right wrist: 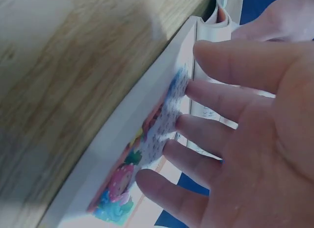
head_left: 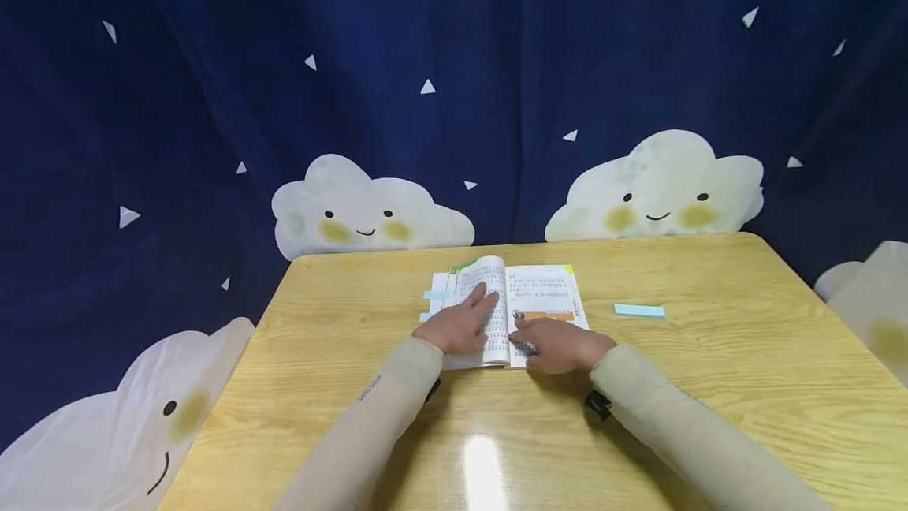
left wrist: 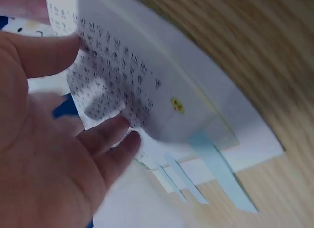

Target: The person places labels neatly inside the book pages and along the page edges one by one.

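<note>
A thick paperback book (head_left: 542,282) lies open on the table, printed text on both sides. My left hand (head_left: 457,328) rests over its left-hand pages, fingers spread and fairly straight. Those pages (left wrist: 117,56) arch up in a curve toward the spine. Light blue sticky tabs (left wrist: 223,174) stick out past the left edge of the book. On the right-hand page my right hand (head_left: 556,344) has its extended fingertips close to the spine. In the right wrist view, a colourful printed picture (right wrist: 122,184) shows on that page beside the fingers.
A light blue paper strip (head_left: 639,311) lies on the wooden table (head_left: 745,353) to the right of the book. Behind the table hangs a dark blue curtain (head_left: 397,124) with cloud prints. A black wrist device (head_left: 598,404) shows under the right sleeve.
</note>
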A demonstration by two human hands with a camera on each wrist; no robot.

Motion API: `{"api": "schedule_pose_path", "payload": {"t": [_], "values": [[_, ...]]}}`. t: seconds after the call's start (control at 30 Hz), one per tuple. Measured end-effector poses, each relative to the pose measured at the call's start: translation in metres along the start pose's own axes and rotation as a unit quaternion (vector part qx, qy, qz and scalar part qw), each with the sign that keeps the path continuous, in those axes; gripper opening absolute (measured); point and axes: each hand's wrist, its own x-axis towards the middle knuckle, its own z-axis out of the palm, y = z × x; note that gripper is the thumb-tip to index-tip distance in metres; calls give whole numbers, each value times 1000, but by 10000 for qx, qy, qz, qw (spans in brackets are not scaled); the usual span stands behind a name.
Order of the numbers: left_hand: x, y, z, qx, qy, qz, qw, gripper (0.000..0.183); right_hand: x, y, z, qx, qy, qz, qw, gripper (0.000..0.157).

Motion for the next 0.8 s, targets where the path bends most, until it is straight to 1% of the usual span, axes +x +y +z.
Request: {"api": "schedule_pose_path", "payload": {"t": [0.1,0.17,0.23,0.3,0.47,0.6,0.73,0.8], "values": [[-1,-6,3,172,-231,-287,9992,68,4,-3,-1,13,-128,103,9999,47],[-2,-8,4,368,-304,-421,9980,66,5,-4,-2,-34,-192,224,9996,44],[-4,-9,5,592,-317,-469,9966,66,5,-5,-3,-93,-215,314,9992,42],[-5,-10,5,814,-305,-471,9951,66,5,-6,-4,-129,-234,365,9990,43],[-4,-5,2,1245,-327,-455,9906,70,0,-6,-3,-98,-197,333,9992,46],[-3,-3,2,1474,-385,-387,9876,72,-3,-9,1,-202,-187,346,9990,47],[-1,-6,4,1457,-322,-274,9884,72,-3,-11,1,-425,-164,304,9985,51],[-1,-8,5,1230,-328,-269,9915,72,-2,-11,1,-408,-148,298,9986,51]]}}
